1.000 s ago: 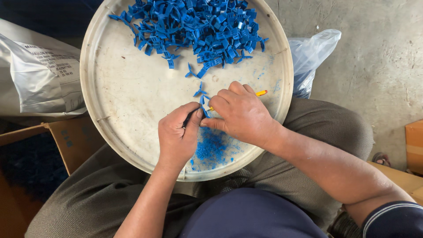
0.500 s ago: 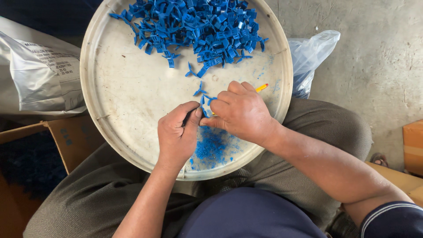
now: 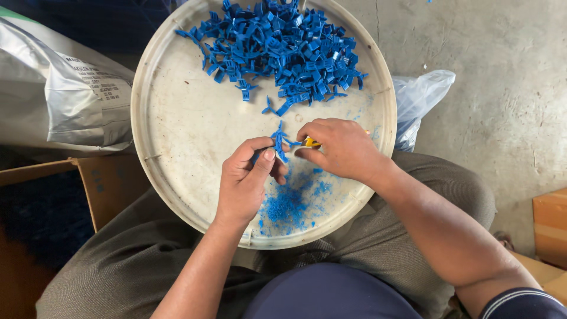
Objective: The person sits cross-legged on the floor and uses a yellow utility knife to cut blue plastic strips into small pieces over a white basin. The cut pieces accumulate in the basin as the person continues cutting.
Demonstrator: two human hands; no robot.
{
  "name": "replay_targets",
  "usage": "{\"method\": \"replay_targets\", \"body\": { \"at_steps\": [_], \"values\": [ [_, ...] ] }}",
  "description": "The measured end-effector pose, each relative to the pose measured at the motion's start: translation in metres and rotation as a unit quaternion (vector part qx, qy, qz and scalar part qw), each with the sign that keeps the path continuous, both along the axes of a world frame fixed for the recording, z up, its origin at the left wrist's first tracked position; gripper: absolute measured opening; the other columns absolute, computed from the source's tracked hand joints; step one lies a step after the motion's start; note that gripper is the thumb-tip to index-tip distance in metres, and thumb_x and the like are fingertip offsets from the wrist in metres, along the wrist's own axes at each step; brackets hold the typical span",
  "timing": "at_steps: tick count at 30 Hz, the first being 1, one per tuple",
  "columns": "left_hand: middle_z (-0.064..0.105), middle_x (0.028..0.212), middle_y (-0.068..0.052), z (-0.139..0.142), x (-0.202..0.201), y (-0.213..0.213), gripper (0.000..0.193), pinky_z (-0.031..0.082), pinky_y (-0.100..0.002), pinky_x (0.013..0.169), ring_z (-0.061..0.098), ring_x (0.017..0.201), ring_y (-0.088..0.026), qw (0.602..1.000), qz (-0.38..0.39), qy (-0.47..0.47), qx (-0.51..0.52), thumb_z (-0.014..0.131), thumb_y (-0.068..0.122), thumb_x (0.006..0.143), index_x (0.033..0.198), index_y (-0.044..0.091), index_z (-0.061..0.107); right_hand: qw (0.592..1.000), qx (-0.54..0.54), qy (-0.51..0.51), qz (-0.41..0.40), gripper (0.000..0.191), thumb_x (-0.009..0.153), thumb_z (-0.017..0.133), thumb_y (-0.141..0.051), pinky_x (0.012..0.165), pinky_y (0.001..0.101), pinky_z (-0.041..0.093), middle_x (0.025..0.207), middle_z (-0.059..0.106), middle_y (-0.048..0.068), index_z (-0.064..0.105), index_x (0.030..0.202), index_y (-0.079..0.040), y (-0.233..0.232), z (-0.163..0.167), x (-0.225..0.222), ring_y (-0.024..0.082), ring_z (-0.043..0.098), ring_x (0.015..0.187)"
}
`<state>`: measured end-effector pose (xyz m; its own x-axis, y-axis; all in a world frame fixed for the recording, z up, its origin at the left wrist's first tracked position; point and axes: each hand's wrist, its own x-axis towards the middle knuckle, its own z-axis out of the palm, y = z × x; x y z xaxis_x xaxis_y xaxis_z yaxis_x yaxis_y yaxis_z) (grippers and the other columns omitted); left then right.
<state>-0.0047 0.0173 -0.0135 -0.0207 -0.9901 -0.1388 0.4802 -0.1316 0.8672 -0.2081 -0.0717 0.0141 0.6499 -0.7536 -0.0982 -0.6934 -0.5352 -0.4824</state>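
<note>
A round off-white tray (image 3: 177,136) rests on my lap. A heap of small blue plastic parts (image 3: 283,47) fills its far side. My left hand (image 3: 248,180) pinches one blue plastic part (image 3: 279,140) between thumb and fingers near the tray's middle. My right hand (image 3: 339,147) is closed around a small yellow-handled tool (image 3: 310,142), its tip touching that part. Blue shavings (image 3: 289,207) lie scattered on the tray just below both hands.
A large silvery-white sack (image 3: 53,94) lies at the left. A brown cardboard box (image 3: 88,183) sits under it at my left knee. A clear plastic bag (image 3: 419,100) pokes out right of the tray. Concrete floor (image 3: 502,88) spreads right; another cardboard piece (image 3: 549,224) is at the right edge.
My left hand has turned the blue part slightly so it stands up between the fingers. My right hand has shifted a little, hiding more of the yellow tool.
</note>
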Motion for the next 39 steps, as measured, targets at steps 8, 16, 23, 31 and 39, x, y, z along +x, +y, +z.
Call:
{"method": "replay_targets", "body": {
  "at_steps": [8,16,23,31,39],
  "values": [
    [0.070,0.111,-0.014,0.007,0.008,-0.002,0.023,0.062,-0.039,0.065,0.072,0.087,-0.026,0.975,0.021,0.209,0.068,0.058,0.007,0.099,0.122,0.005,0.059,0.999,-0.054,-0.002,-0.010,0.022,0.087,0.066,-0.012,0.075,0.0446,0.054,0.095,0.068,0.007,0.072,0.107,-0.016,0.000,-0.017,0.002,0.031,0.069,0.088],
    [0.062,0.101,-0.009,0.011,0.013,-0.003,0.032,0.054,-0.036,0.054,0.066,0.080,-0.025,0.975,0.045,0.200,0.080,0.059,0.001,0.100,0.131,0.005,0.054,0.996,-0.055,0.056,0.052,0.026,0.081,0.072,-0.014,0.067,0.0442,0.053,0.088,0.060,0.007,0.075,0.107,-0.018,0.007,-0.033,0.007,0.030,0.068,0.080],
    [0.059,0.105,-0.013,0.010,0.016,-0.003,0.047,0.053,-0.038,0.055,0.064,0.078,-0.026,0.969,0.039,0.240,0.047,0.048,-0.004,0.085,0.131,0.005,0.050,0.992,-0.083,0.081,0.049,0.012,0.079,0.073,-0.014,0.067,0.0439,0.054,0.086,0.061,0.007,0.070,0.091,-0.014,0.011,-0.040,0.010,0.030,0.068,0.082],
    [0.058,0.097,-0.016,0.009,0.020,-0.003,0.039,0.047,-0.036,0.047,0.059,0.066,-0.026,0.947,0.021,0.315,0.060,0.045,0.009,0.093,0.131,0.007,0.045,0.994,-0.060,0.082,0.040,0.009,0.082,0.072,-0.015,0.065,0.0449,0.053,0.085,0.062,0.007,0.070,0.090,-0.013,0.012,-0.039,0.010,0.031,0.068,0.080],
    [0.056,0.094,-0.015,0.011,0.022,-0.003,0.036,0.047,-0.038,0.048,0.060,0.068,-0.028,0.943,0.014,0.329,0.042,0.043,0.011,0.096,0.132,0.007,0.046,0.996,-0.044,0.077,0.023,0.013,0.079,0.073,-0.016,0.066,0.0450,0.054,0.085,0.062,0.007,0.071,0.092,-0.013,0.011,-0.029,0.009,0.031,0.069,0.080]
  ]
}}
